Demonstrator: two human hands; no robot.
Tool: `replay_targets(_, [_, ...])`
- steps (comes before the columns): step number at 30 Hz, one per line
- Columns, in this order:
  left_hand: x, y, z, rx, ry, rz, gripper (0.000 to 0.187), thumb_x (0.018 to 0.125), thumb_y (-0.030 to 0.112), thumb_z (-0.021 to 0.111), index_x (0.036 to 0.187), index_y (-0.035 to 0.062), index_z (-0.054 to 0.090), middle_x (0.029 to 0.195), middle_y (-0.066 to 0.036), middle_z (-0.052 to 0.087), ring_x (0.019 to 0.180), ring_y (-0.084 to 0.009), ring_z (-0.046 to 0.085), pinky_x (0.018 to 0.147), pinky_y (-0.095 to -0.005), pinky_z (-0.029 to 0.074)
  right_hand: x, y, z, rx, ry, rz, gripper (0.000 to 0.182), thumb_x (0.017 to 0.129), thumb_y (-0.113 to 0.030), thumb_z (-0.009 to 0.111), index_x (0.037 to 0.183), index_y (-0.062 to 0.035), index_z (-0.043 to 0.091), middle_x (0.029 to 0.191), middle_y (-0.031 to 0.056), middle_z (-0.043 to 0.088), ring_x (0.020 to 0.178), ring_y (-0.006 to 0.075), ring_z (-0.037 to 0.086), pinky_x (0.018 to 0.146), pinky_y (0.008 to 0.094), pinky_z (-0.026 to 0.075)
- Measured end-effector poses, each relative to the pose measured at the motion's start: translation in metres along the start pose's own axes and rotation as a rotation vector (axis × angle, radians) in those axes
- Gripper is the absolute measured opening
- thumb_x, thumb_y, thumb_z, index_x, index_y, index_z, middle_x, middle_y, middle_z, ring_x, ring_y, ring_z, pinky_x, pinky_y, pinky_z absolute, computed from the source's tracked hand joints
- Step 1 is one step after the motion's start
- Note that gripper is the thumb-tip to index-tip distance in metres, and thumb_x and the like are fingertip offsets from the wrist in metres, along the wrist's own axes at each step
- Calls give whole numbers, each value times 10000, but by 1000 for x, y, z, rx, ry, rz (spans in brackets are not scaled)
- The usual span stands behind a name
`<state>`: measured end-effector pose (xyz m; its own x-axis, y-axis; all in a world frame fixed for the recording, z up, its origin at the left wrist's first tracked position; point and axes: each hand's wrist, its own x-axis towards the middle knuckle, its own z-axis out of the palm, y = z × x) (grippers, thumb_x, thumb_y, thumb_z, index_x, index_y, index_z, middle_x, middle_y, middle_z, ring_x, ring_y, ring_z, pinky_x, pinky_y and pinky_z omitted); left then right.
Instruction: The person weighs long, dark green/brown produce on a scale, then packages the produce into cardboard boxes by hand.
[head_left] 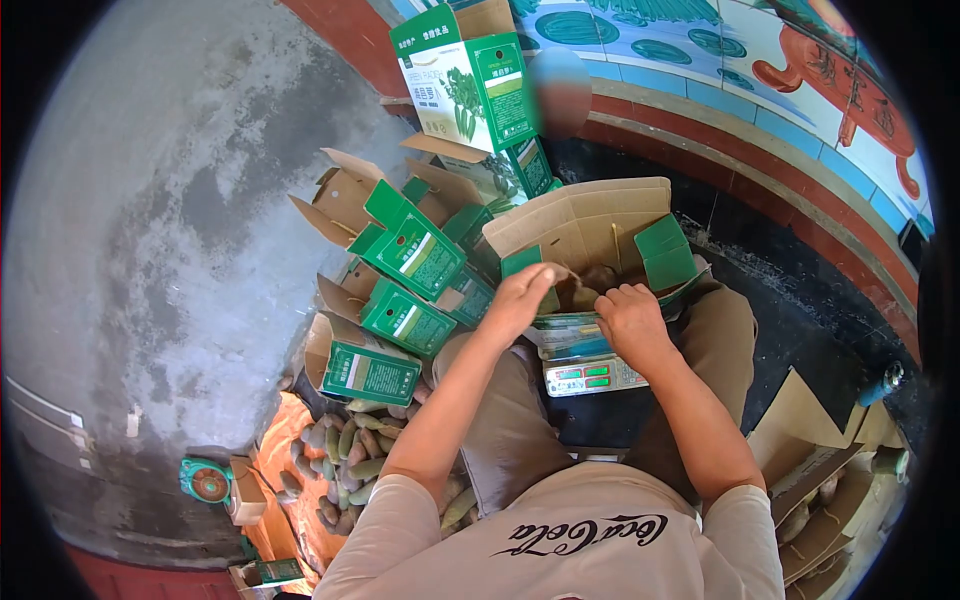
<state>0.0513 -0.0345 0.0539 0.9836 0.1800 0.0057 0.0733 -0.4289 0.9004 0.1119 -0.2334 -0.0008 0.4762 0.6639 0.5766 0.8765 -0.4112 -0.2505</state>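
Observation:
An open cardboard box (572, 217) with green inner flaps stands between my knees on a digital scale (597, 377). Brown, rounded produce (592, 288) lies inside, partly hidden by my hands. At the box's left side my left hand (522, 300) is closed in a pinch, and a thin brown piece shows by its fingertips; I cannot make out what it is. My right hand (637, 318) is closed, with its fingers curled at the near rim of the box. What lies under those fingers is hidden.
Several green-and-white cartons (408, 243) stand at the left, with more stacked (458, 85) behind. Elongated produce (350, 455) lies piled on an orange sheet (290, 440). At the right are an opened carton (835, 510) holding produce and a bottle (882, 384).

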Motion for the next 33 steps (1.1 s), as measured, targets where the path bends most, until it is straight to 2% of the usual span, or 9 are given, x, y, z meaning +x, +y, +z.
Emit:
replay_targets(5, [-47, -14, -60, -74, 266, 70, 389, 1006, 294, 435, 1114, -32, 617, 1075, -140, 667, 1074, -214, 598, 996, -350, 405, -1, 0, 0, -16, -24, -8, 161, 675, -127, 705, 751, -104, 565, 727, 46, 546, 751, 227, 560, 705, 363, 428])
replay_targets(7, [-75, -45, -84, -56, 516, -29, 329, 997, 224, 446, 1087, -36, 625, 1055, -133, 670, 1007, -226, 623, 970, -349, 428, 1, -1, -2, -17, -32, -4, 178, 665, -123, 712, 752, -103, 559, 729, 48, 545, 752, 231, 559, 706, 367, 429])
replay_targets(11, [-154, -102, -109, 236, 668, -242, 311, 967, 228, 503, 1039, -50, 623, 928, -154, 662, 904, -208, 627, 837, -366, 466, 2, -4, -4, -26, -40, 0, 199, 656, -116, 721, 754, -99, 549, 735, 55, 545, 752, 243, 557, 708, 374, 429])
replay_targets(13, [-203, -155, -110, 418, 618, -326, 215, 928, 177, 534, 962, -6, 640, 849, -192, 650, 748, -304, 633, 699, -365, 492, 2, -5, -5, -34, -35, 1, 202, 655, -113, 724, 757, -96, 550, 739, 58, 546, 754, 246, 556, 707, 376, 428])
replay_targets(15, [-260, -218, -100, 636, 582, -378, 232, 897, 215, 563, 953, 5, 644, 903, -248, 644, 808, -409, 630, 713, -434, 503, 3, -6, -4, -45, -37, 2, 205, 655, -112, 727, 760, -94, 551, 743, 62, 547, 756, 250, 555, 706, 378, 427])
replay_targets(17, [-327, -296, -86, 792, 370, -689, 265, 875, 255, 571, 969, 22, 654, 968, -255, 641, 907, -452, 601, 773, -494, 492, 3, -8, -4, -64, -41, 6, 209, 656, -112, 728, 764, -91, 551, 745, 67, 547, 757, 255, 552, 704, 381, 425])
replay_targets(23, [-483, -330, -3, 674, 136, -1238, 399, 877, 364, 546, 1134, 74, 640, 1114, -224, 640, 1008, -391, 615, 883, -470, 488, 6, -9, -1, -79, -41, -5, 218, 668, -120, 735, 763, -88, 541, 744, 76, 541, 758, 267, 542, 704, 390, 419])
replay_targets(25, [-505, -323, 15, 492, 89, -1554, 428, 844, 322, 583, 1260, 223, 593, 1334, -170, 532, 1250, -345, 498, 1019, -442, 430, 7, -11, -2, -103, -38, -9, 222, 671, -123, 737, 763, -87, 539, 746, 78, 537, 755, 271, 539, 702, 390, 418])
replay_targets(33, [-528, -294, 52, 481, 9, -1653, 456, 877, 308, 565, 1317, 197, 514, 1428, -126, 432, 1318, -336, 410, 1036, -484, 382, 7, -12, 1, -144, -32, -9, 238, 677, -134, 743, 775, -81, 533, 748, 82, 520, 742, 282, 527, 688, 394, 415])
